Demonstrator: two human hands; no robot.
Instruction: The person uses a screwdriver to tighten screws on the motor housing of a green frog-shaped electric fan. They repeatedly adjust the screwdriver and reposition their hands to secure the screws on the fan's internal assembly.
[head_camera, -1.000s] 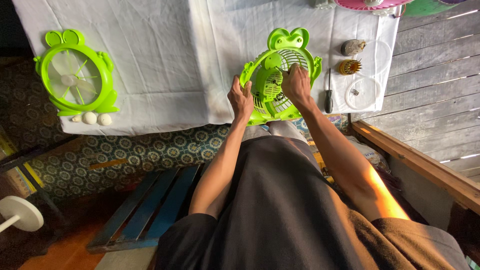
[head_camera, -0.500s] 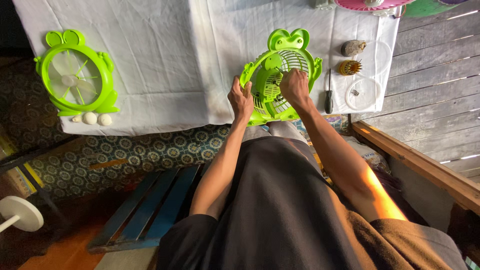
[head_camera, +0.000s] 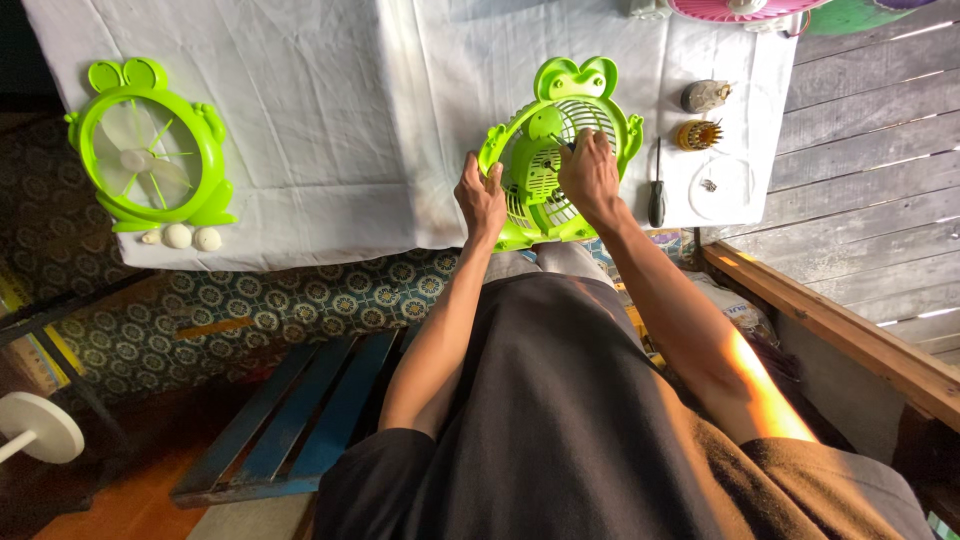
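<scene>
Left hand (head_camera: 481, 196) clamps the rim of the green frog-shaped fan (head_camera: 556, 150); right hand (head_camera: 588, 172) presses closed fingers on its grille, whether pinching something can't be told. Fan sits tilted at the white cloth's (head_camera: 330, 120) near edge. Risk: it slips off toward the lap. Screwdriver (head_camera: 657, 192) lies just beside.

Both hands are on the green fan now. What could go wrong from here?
The fan sits near the table edge, gripped only at its rim by the left hand; pressure from the right hand on the grille might slide or tip it off. The screwdriver lies close beside the right wrist, so an elbow move may knock it down.
</scene>
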